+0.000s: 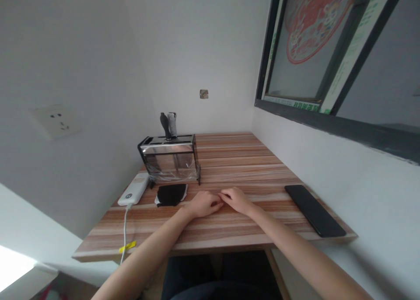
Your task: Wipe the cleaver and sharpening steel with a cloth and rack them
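My left hand [204,204] and my right hand [236,199] rest close together on the wood-grain table [226,160], their fingertips meeting. Both have curled fingers pressed to the thumb. What they pinch, if anything, is too small or hidden to make out. Just left of my left hand lies a flat black piece [171,195] with whitish edges; its kind is unclear. Behind it stands a clear-sided knife holder [170,164] with a black frame. A black handle [164,124] and a pale wrapped one [172,124] stick up from its top.
On the left edge sits a white power bank [134,189], its white cable [125,230] running over the front edge past yellow tape [127,246]. A black phone [314,210] lies at the right. Walls border the table, with a dark-framed window [315,50] upper right.
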`<state>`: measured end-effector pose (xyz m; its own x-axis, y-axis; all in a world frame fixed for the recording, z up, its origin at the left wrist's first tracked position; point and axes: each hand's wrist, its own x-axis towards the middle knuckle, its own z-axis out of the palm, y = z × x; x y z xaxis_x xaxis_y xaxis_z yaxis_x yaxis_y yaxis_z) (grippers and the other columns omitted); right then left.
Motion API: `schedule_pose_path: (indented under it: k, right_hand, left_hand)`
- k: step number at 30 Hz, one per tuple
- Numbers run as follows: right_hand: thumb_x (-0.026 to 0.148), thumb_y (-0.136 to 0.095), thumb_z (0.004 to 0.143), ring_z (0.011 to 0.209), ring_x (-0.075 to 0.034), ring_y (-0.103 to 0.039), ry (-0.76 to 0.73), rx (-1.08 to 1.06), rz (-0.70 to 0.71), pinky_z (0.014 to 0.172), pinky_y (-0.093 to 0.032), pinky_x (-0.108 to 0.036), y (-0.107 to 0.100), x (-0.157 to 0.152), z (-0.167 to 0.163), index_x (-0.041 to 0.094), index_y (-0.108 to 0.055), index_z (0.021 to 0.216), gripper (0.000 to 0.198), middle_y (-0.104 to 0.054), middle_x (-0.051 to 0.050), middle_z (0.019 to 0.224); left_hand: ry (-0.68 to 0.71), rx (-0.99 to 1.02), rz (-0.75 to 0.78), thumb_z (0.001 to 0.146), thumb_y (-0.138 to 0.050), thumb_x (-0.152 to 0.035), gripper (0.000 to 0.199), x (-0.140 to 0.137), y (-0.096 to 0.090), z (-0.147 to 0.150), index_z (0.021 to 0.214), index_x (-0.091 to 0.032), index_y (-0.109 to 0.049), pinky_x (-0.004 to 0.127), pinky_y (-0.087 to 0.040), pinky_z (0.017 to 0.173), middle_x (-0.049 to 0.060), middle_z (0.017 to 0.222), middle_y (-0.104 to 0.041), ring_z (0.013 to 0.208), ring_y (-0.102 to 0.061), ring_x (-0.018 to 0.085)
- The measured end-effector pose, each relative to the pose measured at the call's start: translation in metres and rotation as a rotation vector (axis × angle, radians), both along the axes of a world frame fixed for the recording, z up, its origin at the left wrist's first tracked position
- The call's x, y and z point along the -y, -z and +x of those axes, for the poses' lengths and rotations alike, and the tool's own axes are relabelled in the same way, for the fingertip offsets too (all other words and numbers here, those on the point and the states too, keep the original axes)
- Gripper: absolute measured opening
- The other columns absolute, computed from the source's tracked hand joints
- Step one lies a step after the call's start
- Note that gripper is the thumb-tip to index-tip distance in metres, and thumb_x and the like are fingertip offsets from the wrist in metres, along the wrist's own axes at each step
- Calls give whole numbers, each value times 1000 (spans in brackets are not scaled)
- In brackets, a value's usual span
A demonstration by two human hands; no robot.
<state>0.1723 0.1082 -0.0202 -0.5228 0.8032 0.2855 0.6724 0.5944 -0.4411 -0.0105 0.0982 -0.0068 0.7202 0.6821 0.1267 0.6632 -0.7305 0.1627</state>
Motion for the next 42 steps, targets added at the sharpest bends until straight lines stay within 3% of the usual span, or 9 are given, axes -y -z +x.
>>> schedule_pose_path:
  k: [42]
  right_hand:
    - [25, -47, 91, 58, -14, -54, 11, 17, -13, 55, -24, -24, 1, -1, 0, 17, -65, 65, 33, -67, -4, 64]
  left_hand:
    - [-8, -6, -10, 91, -44, -34, 30, 1, -1, 1, 76, -20, -65, 23, -37, 59, 4, 80, -72, 72, -65, 17]
